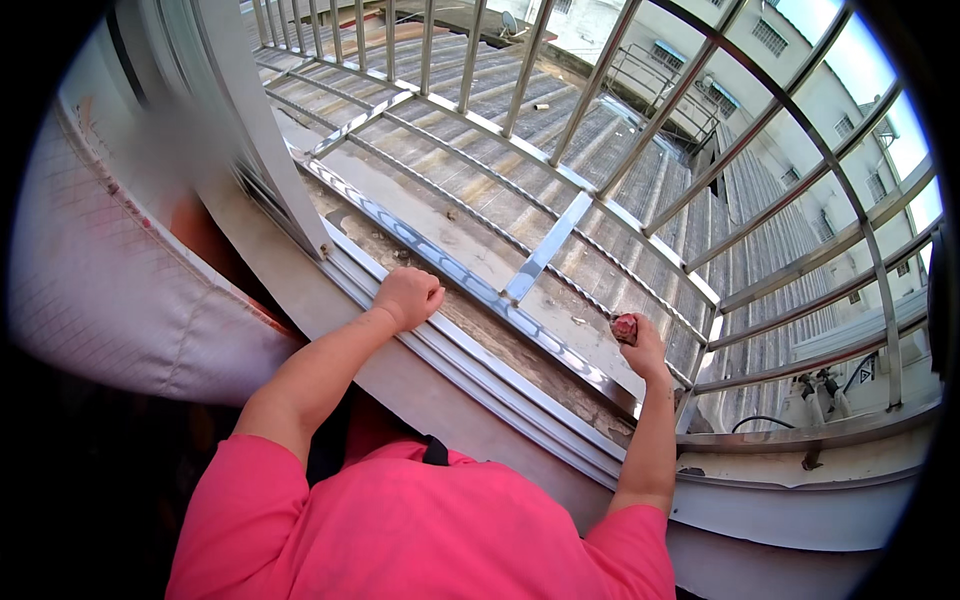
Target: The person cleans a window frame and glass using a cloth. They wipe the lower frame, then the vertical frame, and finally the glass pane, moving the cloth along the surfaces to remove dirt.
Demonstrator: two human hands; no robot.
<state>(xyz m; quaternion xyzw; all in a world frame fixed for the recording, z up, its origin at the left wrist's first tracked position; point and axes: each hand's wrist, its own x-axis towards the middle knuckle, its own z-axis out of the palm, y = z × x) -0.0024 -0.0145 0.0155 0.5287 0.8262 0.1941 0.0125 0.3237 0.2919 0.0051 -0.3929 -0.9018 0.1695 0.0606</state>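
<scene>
My left hand [411, 298] is curled into a fist over the aluminium sliding-window track [480, 382]; nothing shows between its fingers. My right hand [646, 349] reaches out past the sill into the stainless-steel window cage. It grips a small bunched reddish cloth [624, 328], which touches the near twisted metal rod [577, 289] of the cage floor or lies right beside it. A flat steel crosspiece [549, 246] joins the rods to the left of that hand. Between the track and the shiny steel rail [450, 270] runs a dirty concrete ledge [517, 367].
Upright steel bars [525, 71] enclose the far side and the right. Beyond them lie a corrugated roof [637, 172] and pale buildings [795, 97]. A window frame [255, 135] stands at left, above pale quilted fabric [150, 300]. Pipe valves [821, 394] sit outside at right.
</scene>
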